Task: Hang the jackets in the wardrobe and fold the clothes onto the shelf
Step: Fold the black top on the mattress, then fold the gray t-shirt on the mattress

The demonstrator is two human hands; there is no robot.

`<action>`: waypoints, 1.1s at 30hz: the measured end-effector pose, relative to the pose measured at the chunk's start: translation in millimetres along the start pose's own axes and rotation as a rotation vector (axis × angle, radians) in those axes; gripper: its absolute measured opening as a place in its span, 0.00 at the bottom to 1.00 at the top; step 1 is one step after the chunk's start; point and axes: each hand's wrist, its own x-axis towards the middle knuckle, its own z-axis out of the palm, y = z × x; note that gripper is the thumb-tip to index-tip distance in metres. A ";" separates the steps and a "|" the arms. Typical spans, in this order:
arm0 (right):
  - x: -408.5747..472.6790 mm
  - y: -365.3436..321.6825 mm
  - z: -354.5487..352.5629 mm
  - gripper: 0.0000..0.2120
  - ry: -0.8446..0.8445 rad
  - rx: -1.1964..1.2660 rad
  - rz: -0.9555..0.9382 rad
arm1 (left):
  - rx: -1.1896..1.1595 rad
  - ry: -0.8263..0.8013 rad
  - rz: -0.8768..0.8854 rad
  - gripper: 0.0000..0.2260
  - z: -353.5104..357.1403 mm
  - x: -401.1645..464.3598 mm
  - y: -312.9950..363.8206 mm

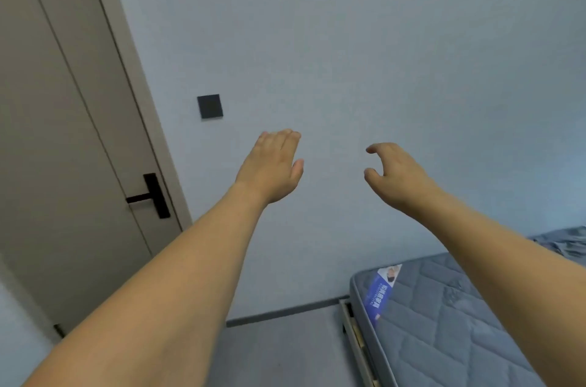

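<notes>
I am holding both bare arms out in front of a smooth, pale blue-grey wall [380,53]. My left hand [272,169] is reaching up with its fingers straight and together, thumb slightly apart, gripping nothing; it is hanging just below and to the right of the wall switch [210,106], a flat, dark, square plate, without touching it. My right hand [396,172] is hovering further right of the switch, its fingers and thumb loosely curled into a claw shape around empty air, holding nothing either.

Left of the switch, a matte beige door [63,133] is standing in its frame, carrying a slim black lever handle [152,196] on a long rectangular plate. Well below and to the right of the switch, a grey mattress [444,323] with diamond quilting is lying on a pale bed frame [358,342], a glossy blue label [380,290] running across its near corner. Rumpled blue-grey fabric [564,242] is lying at the far end of the mattress, by my right forearm; I cannot tell whether it is bedding or clothing. No jackets and no wardrobe are showing in this view.
</notes>
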 end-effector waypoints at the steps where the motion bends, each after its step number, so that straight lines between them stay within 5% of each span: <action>1: 6.6 29.2 -2.2 0.23 0.004 -0.016 0.062 | -0.051 -0.008 -0.002 0.23 24.2 22.9 13.1; 8: 6.9 202.5 -11.1 0.22 -0.028 -0.071 0.370 | -0.138 -0.204 0.242 0.25 153.5 123.1 113.0; 23: 25.5 486.8 -1.6 0.21 0.023 -0.035 0.742 | -0.267 -0.339 0.528 0.24 356.6 308.9 322.2; 27: 25.0 586.8 34.8 0.22 -0.003 -0.057 0.884 | -0.333 -0.427 0.607 0.24 468.3 343.2 378.5; 33: 2.0 770.6 159.1 0.23 0.023 -0.197 1.041 | -0.318 -0.680 0.610 0.22 724.7 335.3 496.9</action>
